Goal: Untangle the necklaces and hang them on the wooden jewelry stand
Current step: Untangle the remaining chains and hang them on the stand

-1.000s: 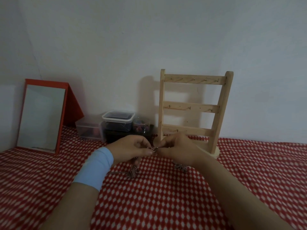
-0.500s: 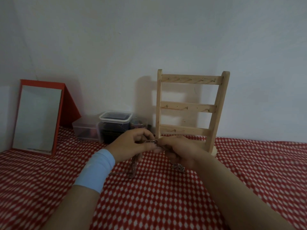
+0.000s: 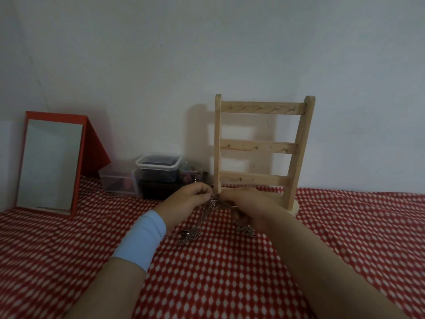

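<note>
left hand pinches tangled silver chain necklaces | right hand pinches them too | pale wooden jewelry stand behind, centre frame

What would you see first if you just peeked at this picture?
The left hand and right hand pinch tangled silver necklaces in the middle, above a red-and-white cloth. Right behind them stands a wooden jewelry stand with bare hooks, and a red-framed mirror stands at the far left.

Tangled silver necklaces dangling before upright wooden stand.
</note>
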A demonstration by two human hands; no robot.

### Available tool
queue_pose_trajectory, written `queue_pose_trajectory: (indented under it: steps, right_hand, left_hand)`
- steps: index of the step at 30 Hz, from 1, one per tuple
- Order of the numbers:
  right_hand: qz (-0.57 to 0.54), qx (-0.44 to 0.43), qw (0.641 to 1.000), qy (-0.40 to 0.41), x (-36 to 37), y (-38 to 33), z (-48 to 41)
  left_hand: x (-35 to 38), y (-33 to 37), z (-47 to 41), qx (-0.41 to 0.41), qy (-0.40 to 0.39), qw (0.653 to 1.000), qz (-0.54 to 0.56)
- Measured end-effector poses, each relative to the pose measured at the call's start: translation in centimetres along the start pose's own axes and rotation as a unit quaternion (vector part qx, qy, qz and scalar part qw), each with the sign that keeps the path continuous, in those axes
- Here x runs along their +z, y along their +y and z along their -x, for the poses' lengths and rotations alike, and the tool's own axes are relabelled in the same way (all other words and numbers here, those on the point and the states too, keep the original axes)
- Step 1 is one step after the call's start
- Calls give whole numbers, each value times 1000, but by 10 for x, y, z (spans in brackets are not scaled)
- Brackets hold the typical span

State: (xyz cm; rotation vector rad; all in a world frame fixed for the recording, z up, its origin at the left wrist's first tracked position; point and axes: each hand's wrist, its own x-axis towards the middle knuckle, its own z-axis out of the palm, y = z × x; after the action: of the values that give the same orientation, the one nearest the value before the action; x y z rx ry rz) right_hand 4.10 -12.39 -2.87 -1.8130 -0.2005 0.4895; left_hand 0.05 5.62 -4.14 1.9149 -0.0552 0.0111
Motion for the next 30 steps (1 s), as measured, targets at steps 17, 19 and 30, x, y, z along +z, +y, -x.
queue_pose_trajectory:
  steps: [17,19,30]
  right_hand:
    - [-4,-44,992,-116,-7,1,-4]
    - [10,-59,989,-134,-13,1,-3]
    - [310,-100,939,-112,-33,-5,6]
  left_hand:
    - [7,11,17,-19,-27,954,298]
    - [11,12,15,-50,-29,950,307]
    - [-17,12,19,-115,-62,981,-146]
